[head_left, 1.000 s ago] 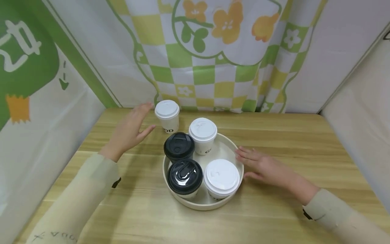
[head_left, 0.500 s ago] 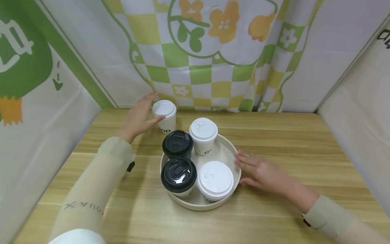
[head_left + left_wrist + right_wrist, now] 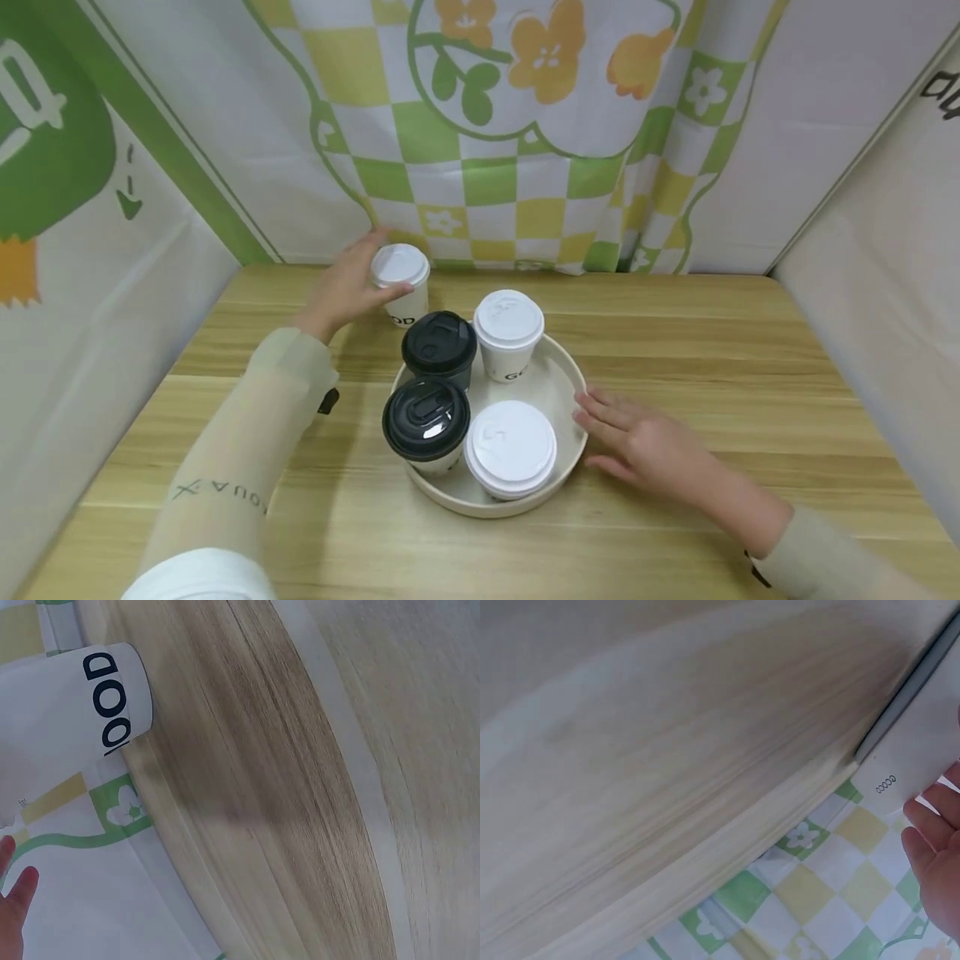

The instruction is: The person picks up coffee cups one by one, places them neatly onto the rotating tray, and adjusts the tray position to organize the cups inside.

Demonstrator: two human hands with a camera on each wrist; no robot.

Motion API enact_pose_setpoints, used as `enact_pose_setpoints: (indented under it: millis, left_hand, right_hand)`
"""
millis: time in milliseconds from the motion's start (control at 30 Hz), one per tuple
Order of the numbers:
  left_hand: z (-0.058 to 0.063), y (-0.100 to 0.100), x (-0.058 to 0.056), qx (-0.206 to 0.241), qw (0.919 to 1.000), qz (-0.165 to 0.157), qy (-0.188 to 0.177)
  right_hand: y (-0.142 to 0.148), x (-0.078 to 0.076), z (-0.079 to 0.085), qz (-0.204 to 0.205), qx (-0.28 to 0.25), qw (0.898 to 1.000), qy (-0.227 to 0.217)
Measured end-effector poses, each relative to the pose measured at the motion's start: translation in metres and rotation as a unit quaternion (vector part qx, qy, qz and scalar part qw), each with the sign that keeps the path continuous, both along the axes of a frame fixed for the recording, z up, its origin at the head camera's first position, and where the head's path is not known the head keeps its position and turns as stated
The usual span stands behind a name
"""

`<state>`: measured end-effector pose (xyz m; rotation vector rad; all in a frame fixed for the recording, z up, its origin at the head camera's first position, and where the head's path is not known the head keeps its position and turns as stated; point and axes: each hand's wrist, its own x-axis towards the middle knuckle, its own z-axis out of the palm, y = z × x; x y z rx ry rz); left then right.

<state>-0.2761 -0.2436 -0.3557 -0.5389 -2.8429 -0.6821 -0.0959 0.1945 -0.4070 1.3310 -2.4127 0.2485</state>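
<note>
At the back left stands a white-lidded paper cup [image 3: 400, 265] with dark letters. My left hand [image 3: 347, 287] reaches beside it, thumb across its front and fingertips behind the lid. In the left wrist view, two fingertips [image 3: 24, 883] show near the lettered cup [image 3: 45, 705]; firm contact cannot be made out. A round cream tray [image 3: 551, 392] holds two black-lidded cups, one behind [image 3: 439, 343] and one in front [image 3: 426, 419], and two white-lidded cups, a back one [image 3: 509, 320] and a front one [image 3: 512, 446]. My right hand [image 3: 637, 433] touches the tray's right wall with extended fingers.
Everything stands on a wooden table [image 3: 712, 358]. Behind its far edge hangs a green and yellow checked cloth [image 3: 491, 179]. White fabric walls with prints close in the left side [image 3: 157, 258] and right side [image 3: 885, 225].
My left hand has moved right and forward to the lone cup, its thumb now in front of it. The tray has turned clockwise with its cups, my right hand following its rim toward me.
</note>
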Motion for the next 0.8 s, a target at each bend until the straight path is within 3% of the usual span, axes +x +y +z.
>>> enact_pose_setpoints:
  millis: [233,467,800]
  left_hand:
    - [0.0,0.005,-0.001,-0.001,0.9994,-0.033,0.011]
    - [0.0,0.007,-0.002,-0.045,0.9973,-0.055,0.021]
    - [0.0,0.012,-0.001,-0.049,0.9968,-0.062,0.016]
  right_hand:
    - [-0.001,0.011,0.001,0.001,0.02,1.0,0.021]
    - [-0.004,0.022,0.001,0.015,0.022,0.998,0.052]
    - [-0.006,0.024,0.01,0.025,0.03,0.998,0.043]
